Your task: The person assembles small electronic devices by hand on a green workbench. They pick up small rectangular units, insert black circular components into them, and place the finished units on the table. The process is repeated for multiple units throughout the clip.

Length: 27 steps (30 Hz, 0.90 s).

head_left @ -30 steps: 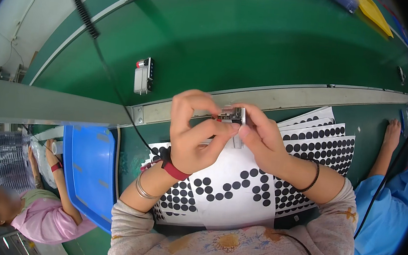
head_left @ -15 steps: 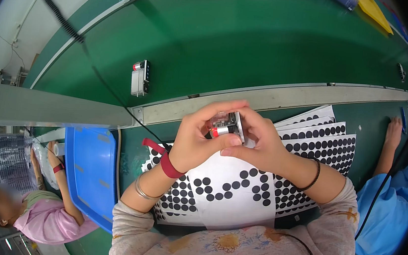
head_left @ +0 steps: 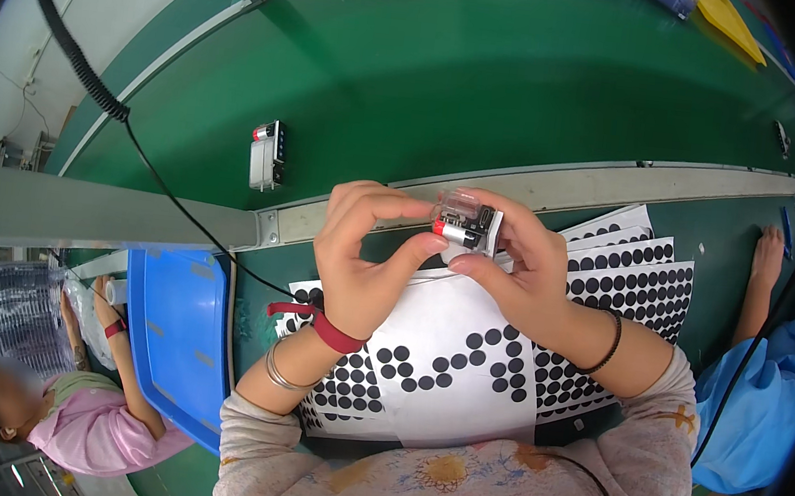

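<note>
Above the paper sheets, both hands are raised around a small clear-cased electronic device [head_left: 463, 224]. It has a black circuit board side and a silver cylinder [head_left: 455, 234] with a red end. My right hand [head_left: 528, 252] grips its right side between thumb and fingers. At its left edge, the thumb and index finger of my left hand [head_left: 359, 249] pinch the case; the other fingers are curled back. A similar clear-cased device [head_left: 267, 157] lies on the green belt, farther off to the left.
White sheets of black round stickers [head_left: 450, 389] lie before me. A metal rail [head_left: 558, 195] borders the green belt [head_left: 453, 89]. A blue tray [head_left: 171, 331] stands left, beneath a grey beam [head_left: 81, 215]. A cord [head_left: 171, 190] runs to my left wristband. Co-workers sit on both sides.
The device has moved slightly up and now shows more between my hands. My left hand has shifted left and loosened from a cupped hold to a fingertip pinch.
</note>
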Tool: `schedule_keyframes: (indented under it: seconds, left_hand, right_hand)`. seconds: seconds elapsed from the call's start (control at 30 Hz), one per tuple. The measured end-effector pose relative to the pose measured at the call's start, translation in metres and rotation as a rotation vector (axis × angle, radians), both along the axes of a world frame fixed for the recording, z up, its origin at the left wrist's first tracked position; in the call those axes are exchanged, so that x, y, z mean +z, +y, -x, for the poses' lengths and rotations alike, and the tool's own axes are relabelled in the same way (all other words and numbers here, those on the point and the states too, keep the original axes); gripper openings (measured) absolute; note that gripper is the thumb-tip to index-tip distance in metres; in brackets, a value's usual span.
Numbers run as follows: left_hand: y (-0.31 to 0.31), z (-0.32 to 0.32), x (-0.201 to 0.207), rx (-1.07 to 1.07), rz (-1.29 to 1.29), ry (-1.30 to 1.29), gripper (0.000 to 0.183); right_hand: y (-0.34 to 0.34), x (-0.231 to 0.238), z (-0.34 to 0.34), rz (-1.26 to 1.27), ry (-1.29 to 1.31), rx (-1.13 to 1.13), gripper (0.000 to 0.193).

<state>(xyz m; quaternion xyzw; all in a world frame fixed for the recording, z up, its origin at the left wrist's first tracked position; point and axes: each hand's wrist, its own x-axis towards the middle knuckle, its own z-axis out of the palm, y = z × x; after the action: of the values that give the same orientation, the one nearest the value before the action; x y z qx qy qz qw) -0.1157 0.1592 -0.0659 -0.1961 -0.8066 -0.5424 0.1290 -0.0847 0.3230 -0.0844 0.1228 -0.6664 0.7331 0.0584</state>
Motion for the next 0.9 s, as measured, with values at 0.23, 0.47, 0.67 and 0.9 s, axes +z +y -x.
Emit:
schedule_keyframes:
  seconds: [0.23, 0.47, 0.67, 0.9]
  left_hand:
    - [-0.003, 0.0, -0.001, -0.031, -0.004, -0.013, 0.023]
    - [-0.001, -0.003, -0.008, -0.108, -0.258, -0.348, 0.02]
    - [0.001, -0.002, -0.018, -0.159, -0.276, -0.351, 0.026]
    - [0.01, -0.002, -0.006, -0.434, -0.394, -0.477, 0.054]
  right_hand:
    - [0.001, 0.001, 0.0, -0.085, 0.084, -0.038, 0.047]
    - [0.002, -0.003, 0.002, -0.017, 0.016, 0.003, 0.042]
    - [0.004, -0.007, 0.001, -0.031, -0.04, 0.039, 0.042]
    - [0.007, -0.003, 0.0, 0.078, -0.068, 0.08, 0.038]
